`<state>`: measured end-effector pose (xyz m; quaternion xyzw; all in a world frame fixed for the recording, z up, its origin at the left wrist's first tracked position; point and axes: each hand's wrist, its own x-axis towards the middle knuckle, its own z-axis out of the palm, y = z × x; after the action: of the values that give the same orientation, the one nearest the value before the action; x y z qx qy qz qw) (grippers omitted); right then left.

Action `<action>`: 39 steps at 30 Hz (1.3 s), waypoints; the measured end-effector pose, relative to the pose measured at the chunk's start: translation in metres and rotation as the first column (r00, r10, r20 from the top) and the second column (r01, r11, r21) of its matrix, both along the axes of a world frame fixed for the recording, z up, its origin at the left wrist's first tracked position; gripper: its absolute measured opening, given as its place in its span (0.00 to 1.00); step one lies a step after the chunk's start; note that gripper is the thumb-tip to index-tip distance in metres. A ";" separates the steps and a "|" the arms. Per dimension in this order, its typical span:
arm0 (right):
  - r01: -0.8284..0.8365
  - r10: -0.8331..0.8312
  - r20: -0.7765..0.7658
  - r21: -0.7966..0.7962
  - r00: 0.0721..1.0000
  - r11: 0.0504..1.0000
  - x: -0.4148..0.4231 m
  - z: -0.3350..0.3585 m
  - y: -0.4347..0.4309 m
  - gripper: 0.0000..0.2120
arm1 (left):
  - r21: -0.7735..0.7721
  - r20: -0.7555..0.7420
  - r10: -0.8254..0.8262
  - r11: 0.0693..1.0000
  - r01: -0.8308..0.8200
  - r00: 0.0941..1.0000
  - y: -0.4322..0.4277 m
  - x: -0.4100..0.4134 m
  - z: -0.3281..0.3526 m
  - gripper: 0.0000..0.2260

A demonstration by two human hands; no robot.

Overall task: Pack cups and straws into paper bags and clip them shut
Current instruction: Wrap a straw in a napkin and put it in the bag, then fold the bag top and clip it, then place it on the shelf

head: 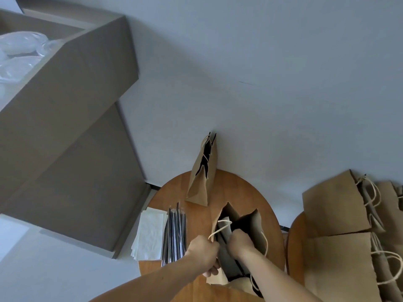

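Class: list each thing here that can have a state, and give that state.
Nearest brown paper bag: mouth pulled open.
Left hand: grips its rim.
Right hand: grips its opposite rim.
Brown paper bag by the wall: upright, top nearly closed.
Large cardboard box: open-topped.
Stacked brown paper bags: folded flat.

A round wooden table (pixel 229 188) carries four things. At its 12 o'clock edge a far bag (pixel 201 179) stands upright against the wall, its top drawn narrow. At 9 o'clock a stack of white napkins (pixel 150 232) overhangs the rim, and a bundle of dark wrapped straws (pixel 174 234) lies just beside it toward the middle. From the middle toward 5 o'clock stands an open bag (pixel 250 227). At 3 o'clock, just beside, a second table (pixel 294 247) holds stacked flat bags (pixel 338 210).
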<state>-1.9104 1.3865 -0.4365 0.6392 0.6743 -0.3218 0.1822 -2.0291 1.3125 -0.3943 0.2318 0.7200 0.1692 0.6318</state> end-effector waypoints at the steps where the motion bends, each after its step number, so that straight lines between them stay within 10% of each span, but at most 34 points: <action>1: 0.025 -0.025 0.000 0.002 1.000 1.000 -0.001 -0.006 0.002 0.13 | -0.002 0.005 0.001 1.000 -0.001 1.000 0.001 -0.001 -0.001 0.15; 15: -0.027 0.019 0.097 0.085 0.995 0.996 -0.006 -0.017 0.000 0.10 | -0.010 0.033 -0.009 1.000 0.009 0.999 0.002 -0.009 -0.013 0.12; 27: 0.088 0.072 -0.274 0.530 0.959 0.844 0.047 0.095 0.004 0.18 | 0.189 -0.123 -0.178 0.962 0.199 0.976 0.001 0.003 -0.010 0.23; 31: 0.365 -0.296 -0.433 0.084 0.851 0.927 0.075 0.071 -0.010 0.28 | 0.192 -0.012 -0.239 0.952 0.237 0.971 -0.003 0.015 -0.008 0.32; 34: 0.464 -0.578 -0.526 -0.345 0.624 0.815 0.076 0.050 -0.028 0.26 | 0.209 -0.016 -0.313 0.928 0.309 0.950 -0.006 0.026 -0.011 0.39; 39: 0.424 -0.584 -0.642 -0.408 0.496 0.809 0.063 0.047 -0.034 0.21 | 0.266 -0.231 -0.403 0.850 0.456 0.886 -0.008 0.041 -0.015 0.35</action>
<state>-1.8479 1.3525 -0.3900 0.5980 0.4345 -0.6566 -0.1497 -1.9885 1.3044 -0.4098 0.4975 0.6640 0.1152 0.5462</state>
